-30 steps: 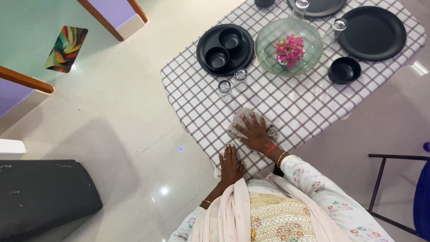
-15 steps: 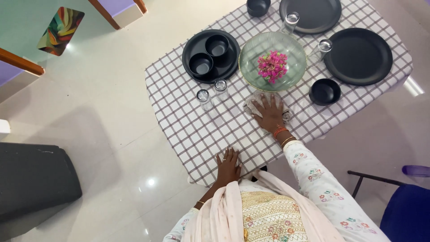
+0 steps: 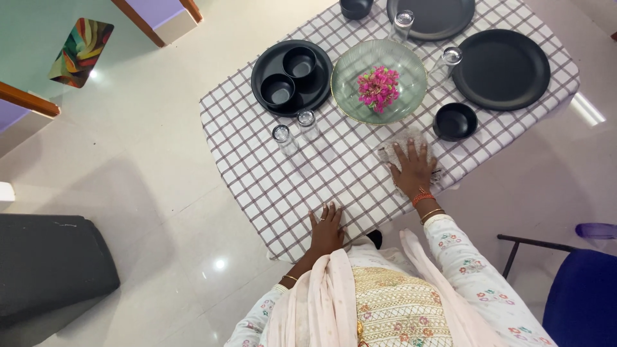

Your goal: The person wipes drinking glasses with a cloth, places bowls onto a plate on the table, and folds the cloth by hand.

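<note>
A counter [image 3: 270,193] covered by a checked cloth is shown from above. The right hand [image 3: 413,168] is laid flat, fingers spread, on a crumpled pale wiping cloth [image 3: 406,142], which is pressed against the counter near its right-hand near edge, just beside a small black bowl [image 3: 455,121] and below the green glass plate [image 3: 379,81] that carries pink flowers [image 3: 378,87]. Compared with half a second earlier, the cloth and hand have been carried rightward along the near side of the counter, away from the two glasses [image 3: 294,128]; a wiping stroke across the surface is thus judged to be under way, with the near-right portion now being covered. The left hand [image 3: 326,231] is rested palm down, fingers loosely together, on the near edge of the counter, as it was before, apparently as a brace. The cloth appears thin, greyish-white and bunched, partly hidden under the palm. A black plate with two bowls [image 3: 291,77] and further black plates [image 3: 500,69] are set toward the far edge.
</note>
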